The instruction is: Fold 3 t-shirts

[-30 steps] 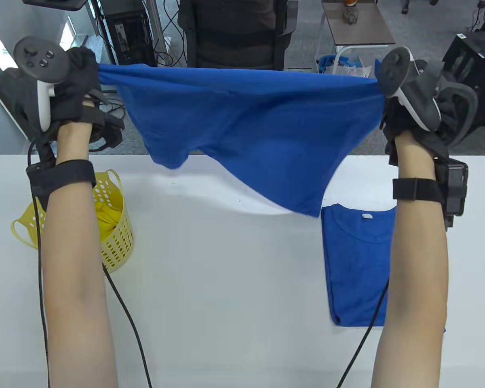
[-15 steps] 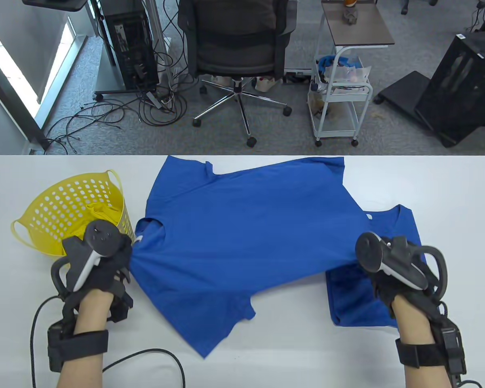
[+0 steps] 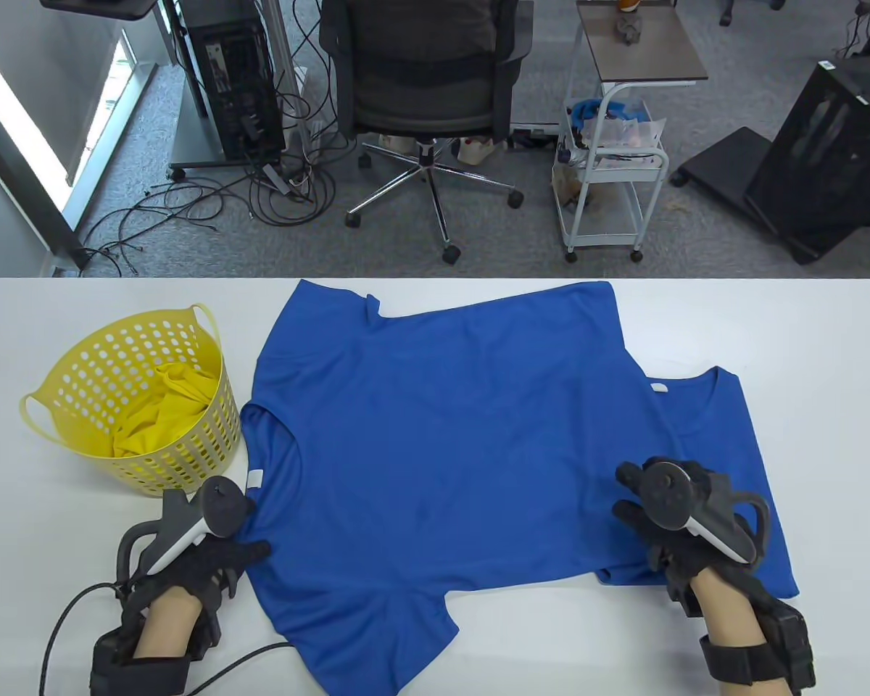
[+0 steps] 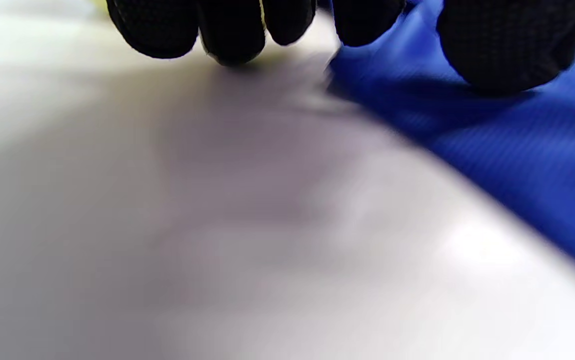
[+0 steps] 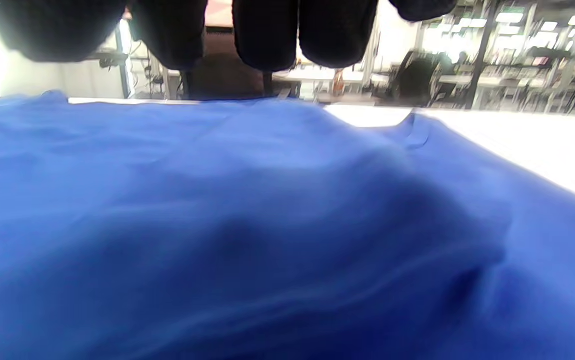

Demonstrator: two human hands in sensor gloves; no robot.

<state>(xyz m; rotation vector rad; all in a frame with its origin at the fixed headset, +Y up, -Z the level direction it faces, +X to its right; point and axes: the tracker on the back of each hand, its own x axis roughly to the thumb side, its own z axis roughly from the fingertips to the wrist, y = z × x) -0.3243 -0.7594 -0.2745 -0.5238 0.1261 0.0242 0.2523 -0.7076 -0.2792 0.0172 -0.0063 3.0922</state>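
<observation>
Second blue cotton t-shirt (image 3: 435,435) lies spread mid-table, overlapping the folded blue t-shirt (image 3: 725,442) near the right edge; left hand (image 3: 210,562) and right hand (image 3: 667,515) rest open-fingered on it, sleeve folds probably next.

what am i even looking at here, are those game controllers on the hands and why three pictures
Those are a person's two hands in black sensor gloves; the controller-like things are trackers strapped on, not held. One camera looks down at the white table; the other two sit on the wrists, so gloved fingertips hang in from above. A blue t-shirt lies spread out, partly over a folded blue t-shirt. A yellow basket holds yellow cloth. The left hand and right hand rest at the spread shirt's edges, fingers relaxed, gripping nothing.
</observation>
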